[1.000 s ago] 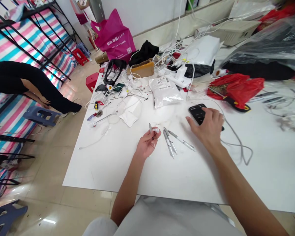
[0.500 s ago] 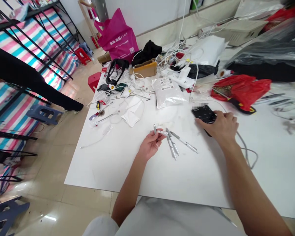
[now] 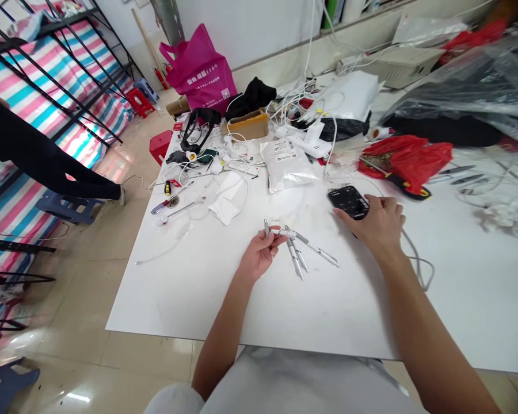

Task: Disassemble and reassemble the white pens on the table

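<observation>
My left hand [image 3: 261,253] is closed around a silver pen [image 3: 266,227], whose tip end stands up between thumb and fingers. A small white piece also shows at its fingertips, too small to make out. Just right of that hand, several silver pens [image 3: 297,259] lie fanned out on the white table [image 3: 190,305]. My right hand [image 3: 382,221] grips a black smartphone [image 3: 349,201] by its right edge, thumb along the near side. The phone's screen is lit and faces up, close to the tabletop. A grey cable [image 3: 418,259] runs beside the right wrist.
Behind the hands lie a white plastic parcel [image 3: 287,167], a folded white paper [image 3: 228,198], screwdrivers [image 3: 168,202], tangled white cables [image 3: 291,109] and a red plastic bag [image 3: 414,158]. A magenta tote bag [image 3: 207,75] stands at the back. A person's dark-clothed leg [image 3: 47,155] is at left.
The view has shifted slightly, so the tabletop things appear a little further left. Both hands keep their holds. At left, the other person's legs have moved and now show apart.
</observation>
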`<state>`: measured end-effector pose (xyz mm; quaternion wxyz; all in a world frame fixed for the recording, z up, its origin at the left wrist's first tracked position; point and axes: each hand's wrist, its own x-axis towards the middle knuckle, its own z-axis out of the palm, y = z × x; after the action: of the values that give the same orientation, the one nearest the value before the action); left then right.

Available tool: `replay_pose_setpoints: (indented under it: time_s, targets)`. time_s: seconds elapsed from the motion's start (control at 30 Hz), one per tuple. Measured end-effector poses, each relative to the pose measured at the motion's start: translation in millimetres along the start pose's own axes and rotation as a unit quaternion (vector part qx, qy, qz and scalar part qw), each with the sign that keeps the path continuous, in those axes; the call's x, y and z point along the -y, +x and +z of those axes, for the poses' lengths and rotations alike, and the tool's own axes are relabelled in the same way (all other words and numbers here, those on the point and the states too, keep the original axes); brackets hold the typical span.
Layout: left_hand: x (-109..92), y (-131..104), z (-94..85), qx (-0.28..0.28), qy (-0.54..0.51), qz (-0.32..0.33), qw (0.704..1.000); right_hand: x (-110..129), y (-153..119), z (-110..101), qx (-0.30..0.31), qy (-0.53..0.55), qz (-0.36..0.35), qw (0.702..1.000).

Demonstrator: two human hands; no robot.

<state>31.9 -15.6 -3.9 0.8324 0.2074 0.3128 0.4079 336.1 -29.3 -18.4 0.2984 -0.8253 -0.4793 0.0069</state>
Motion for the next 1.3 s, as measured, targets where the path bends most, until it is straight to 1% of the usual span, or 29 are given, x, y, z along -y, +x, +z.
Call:
replay_pose_setpoints:
  time_s: [0.1,0.17,0.23,0.33,0.4,0.53,0.63,0.8,0.9,0.97,1.07,1.17,1.3]
  targets:
    - [-2,1,-2.0,-0.02,-0.01,0.012,1.0,7,-6,-2,-0.046,0.016,-0.057,0.997]
    - [-4,1,-2.9,-0.024,-0.018,0.02,0.999,13,-11,-1,-0.056,0.03,-0.095,0.993]
    - [-6,1,-3.1,-0.023,-0.023,0.027,0.999,18,-16,3,-0.048,0.028,-0.121,0.991]
    - [-7,-1,-1.9,-0.026,-0.019,0.03,0.999,24,-23,10,-0.029,-0.013,-0.155,0.987]
    - [-7,-1,-0.7,-0.031,-0.013,0.026,0.999,29,-26,12,-0.018,-0.032,-0.192,0.981]
    - [-6,-1,0.0,-0.028,-0.009,0.021,0.999,39,-33,16,-0.012,-0.006,-0.253,0.967]
    - [-5,1,-1.7,-0.027,-0.006,0.021,0.999,42,-38,21,-0.01,0.0,-0.262,0.965]
    - [-5,1,-4.1,-0.021,-0.012,0.023,0.999,36,-39,29,-0.002,-0.006,-0.247,0.969]
    - [-5,1,-2.9,-0.013,-0.013,0.025,1.0,36,-35,27,-0.003,0.035,-0.261,0.965]
    - [-4,1,-1.4,-0.01,0.001,0.027,1.0,41,-36,22,0.015,0.101,-0.296,0.95]
    - [-2,0,1.2,0.006,0.043,0.031,0.999,55,-47,14,0.063,0.22,-0.347,0.91]
    - [1,-1,4.0,0.034,0.088,0.029,0.995,69,-64,10,0.098,0.308,-0.359,0.875]
    - [1,-3,7.7,0.048,0.124,0.02,0.991,77,-77,11,0.118,0.366,-0.354,0.853]
